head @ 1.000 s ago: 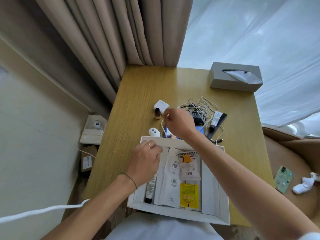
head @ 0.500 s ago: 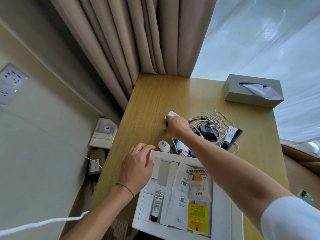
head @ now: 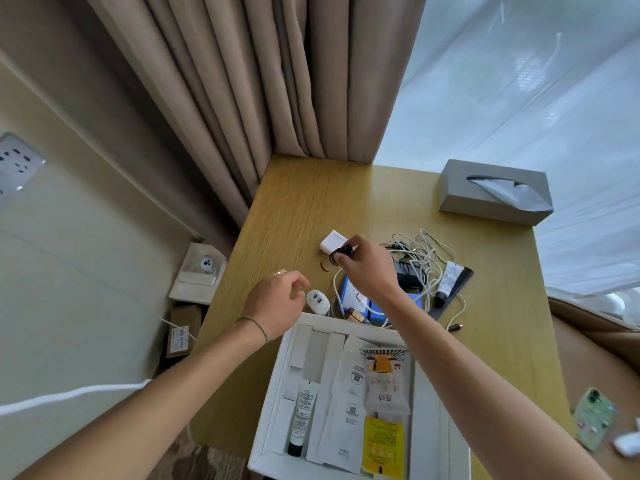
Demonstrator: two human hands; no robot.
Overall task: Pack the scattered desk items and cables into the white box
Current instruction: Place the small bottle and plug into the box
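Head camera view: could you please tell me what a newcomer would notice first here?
The right hand pinches a small dark bottle above the wooden desk, beside a white square charger. A tangle of white cables lies right of it; the open white cardboard box sits nearest the viewer.

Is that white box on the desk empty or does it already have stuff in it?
Partly filled. The white box holds a tube and several packets.

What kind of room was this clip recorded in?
Probably a hotel room or bedroom. A small wooden desk stands against floor-length beige curtains with sheer white drapes beside them, and a grey tissue box sits on its far corner.
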